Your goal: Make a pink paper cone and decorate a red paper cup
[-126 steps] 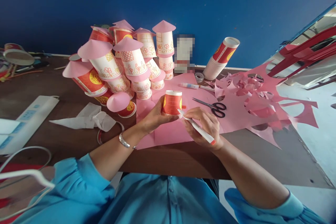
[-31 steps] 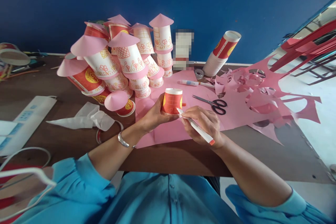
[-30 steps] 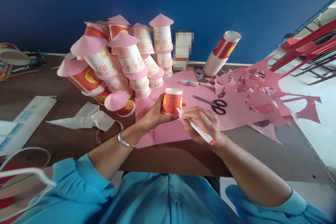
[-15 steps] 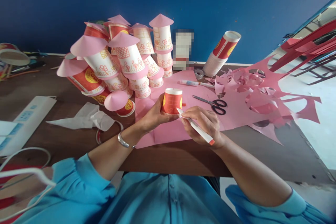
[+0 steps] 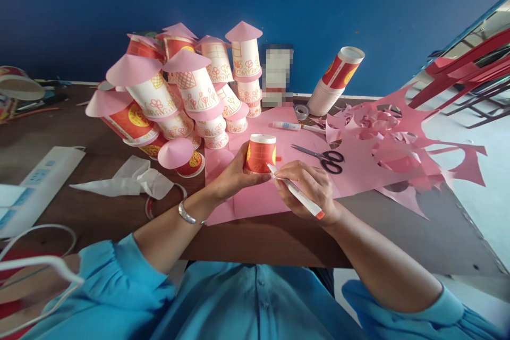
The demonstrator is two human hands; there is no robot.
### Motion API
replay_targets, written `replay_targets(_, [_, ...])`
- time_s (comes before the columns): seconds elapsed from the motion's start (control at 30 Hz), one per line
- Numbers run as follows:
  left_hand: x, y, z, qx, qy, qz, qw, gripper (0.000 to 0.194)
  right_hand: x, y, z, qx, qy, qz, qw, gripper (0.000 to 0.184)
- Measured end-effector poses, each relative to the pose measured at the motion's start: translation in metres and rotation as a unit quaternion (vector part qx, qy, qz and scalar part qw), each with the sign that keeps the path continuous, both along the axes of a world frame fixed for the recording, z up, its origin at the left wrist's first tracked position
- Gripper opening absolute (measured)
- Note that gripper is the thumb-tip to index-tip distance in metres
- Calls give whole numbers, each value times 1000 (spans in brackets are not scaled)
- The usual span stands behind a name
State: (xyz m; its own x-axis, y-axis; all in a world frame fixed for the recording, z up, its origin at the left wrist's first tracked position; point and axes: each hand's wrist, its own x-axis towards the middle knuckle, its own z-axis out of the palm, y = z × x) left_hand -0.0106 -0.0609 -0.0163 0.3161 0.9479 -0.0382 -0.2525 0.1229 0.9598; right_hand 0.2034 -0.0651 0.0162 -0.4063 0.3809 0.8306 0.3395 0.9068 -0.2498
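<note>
Upside down above the pink paper sheet (image 5: 255,207) is a red paper cup (image 5: 261,155) with yellow emblems and a white band at the top. My left hand (image 5: 233,172) is closed round its left side and lower rim. In my right hand (image 5: 308,186) is a white marker (image 5: 300,199) with an orange-red end, gripped like a pen. The marker's tip meets the lower right of the cup's wall. Black-handled scissors (image 5: 322,158) lie on the paper just beyond my right hand, and a small red cap (image 5: 279,159) shows behind the cup.
Paper-cup towers (image 5: 191,85) with pink cone roofs crowd the left back. A cup stack (image 5: 334,82) leans near the blue wall, by a tape roll (image 5: 302,112). Cut pink scraps (image 5: 398,143) spread right. Crumpled white paper (image 5: 137,178) and a power strip (image 5: 42,183) lie left.
The marker's tip has shifted very slightly left and down along the cup. Both hands keep the same holds, and the other things have stayed in place.
</note>
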Motion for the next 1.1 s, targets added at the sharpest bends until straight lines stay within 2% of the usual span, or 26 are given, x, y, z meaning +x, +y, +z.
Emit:
replay_targets(0.2, [2,0,3,-2,-11,4,1000,80,1,0,-1,-2,4,-2,1000,19])
replay_targets(0.43, [3,2,2,26,-19,-2,999,64,1,0,0,-5,21,-33,999,23])
replay_targets(0.7, [1,1,1,-15,-24,0,1000,79,1,-1,0,-3,4,-12,1000,20])
replay_targets(0.9, [0,1,-1,-14,-24,3,1000,83,1,-1,-1,-7,4,-10,1000,21])
replay_targets(1.1, [1,2,0,-18,-26,3,999,78,1,-1,-1,-8,0,-20,1000,18])
